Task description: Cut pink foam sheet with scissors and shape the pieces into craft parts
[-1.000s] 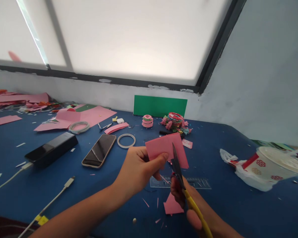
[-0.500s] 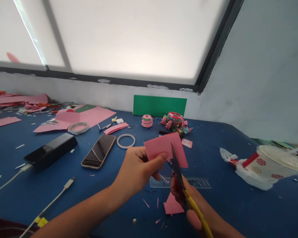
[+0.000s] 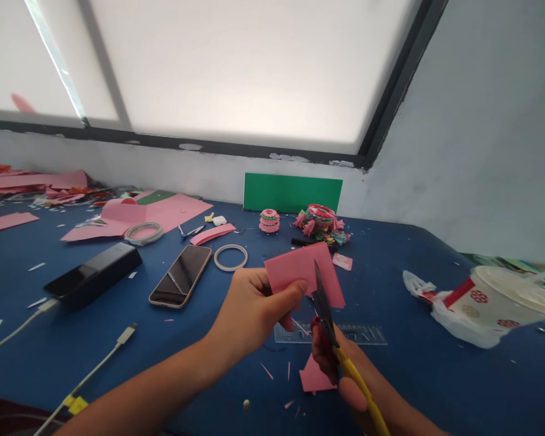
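Observation:
My left hand (image 3: 258, 309) pinches a folded piece of pink paper (image 3: 295, 266) between thumb and fingers, held up above the table. Wrapped in my right hand (image 3: 345, 369) is a pair of scissors (image 3: 326, 309) with dark blades and a yellow handle. One blade lies across the near face of the paper, its tip pointing up and away; the other is largely hidden. Below the hands a clear plastic ruler (image 3: 361, 335) lies flat. A pink paper offcut (image 3: 315, 375) and several thin pink slivers (image 3: 267, 370) rest on the table close by.
Left of my hands lie a phone (image 3: 181, 275), a black power bank (image 3: 93, 272) with a white cable, and a tape roll (image 3: 231, 257). Layered paper flowers (image 3: 318, 223) stand near a green card (image 3: 293, 192) at the wall. A lidded cup (image 3: 499, 300) leans at the right.
Almost nothing differs. The scissors and the pink paper have shifted very slightly to the right; both hands keep their holds.

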Demonstrator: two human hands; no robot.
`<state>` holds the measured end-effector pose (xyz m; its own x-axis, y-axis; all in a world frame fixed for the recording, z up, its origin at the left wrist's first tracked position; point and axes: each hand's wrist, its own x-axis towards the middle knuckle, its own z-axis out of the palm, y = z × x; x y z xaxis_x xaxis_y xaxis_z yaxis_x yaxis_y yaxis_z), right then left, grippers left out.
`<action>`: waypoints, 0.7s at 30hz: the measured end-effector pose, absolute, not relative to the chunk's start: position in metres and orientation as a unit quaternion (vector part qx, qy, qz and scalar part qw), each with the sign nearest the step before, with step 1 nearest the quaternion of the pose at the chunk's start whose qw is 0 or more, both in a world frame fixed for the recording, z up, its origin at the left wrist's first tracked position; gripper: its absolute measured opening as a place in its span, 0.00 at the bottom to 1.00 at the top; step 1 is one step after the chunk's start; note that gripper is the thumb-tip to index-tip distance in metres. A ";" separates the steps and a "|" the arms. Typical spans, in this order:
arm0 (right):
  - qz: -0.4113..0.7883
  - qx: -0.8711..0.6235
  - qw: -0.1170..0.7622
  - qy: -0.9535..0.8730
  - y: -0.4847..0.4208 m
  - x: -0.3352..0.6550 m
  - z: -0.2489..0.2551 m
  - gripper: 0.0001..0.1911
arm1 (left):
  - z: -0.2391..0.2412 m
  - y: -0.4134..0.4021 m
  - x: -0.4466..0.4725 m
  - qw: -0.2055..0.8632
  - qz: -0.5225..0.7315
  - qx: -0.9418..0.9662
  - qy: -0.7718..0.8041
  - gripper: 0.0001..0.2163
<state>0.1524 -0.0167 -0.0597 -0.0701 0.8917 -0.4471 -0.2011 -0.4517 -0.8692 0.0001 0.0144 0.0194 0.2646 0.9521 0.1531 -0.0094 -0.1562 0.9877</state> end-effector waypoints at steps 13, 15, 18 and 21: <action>0.672 -0.546 0.397 -0.306 -0.011 0.152 -0.076 0.23 | 0.018 0.015 0.000 0.529 0.464 0.596 0.388 0.13; 0.671 -0.547 0.387 -0.318 -0.012 0.152 -0.072 0.22 | 0.018 0.015 -0.001 0.531 0.465 0.594 0.387 0.13; 0.656 -0.562 0.377 -0.333 -0.014 0.151 -0.063 0.22 | 0.018 0.016 0.000 0.533 0.467 0.591 0.385 0.13; 0.648 -0.575 0.369 -0.336 -0.015 0.149 -0.058 0.23 | 0.018 0.016 0.001 0.536 0.470 0.588 0.382 0.12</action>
<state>0.1493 -0.0155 -0.0585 -0.0654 0.8648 -0.4978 -0.0917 -0.5019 -0.8600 0.0007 0.0160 0.0176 0.2657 0.9533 0.1438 -0.0551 -0.1340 0.9895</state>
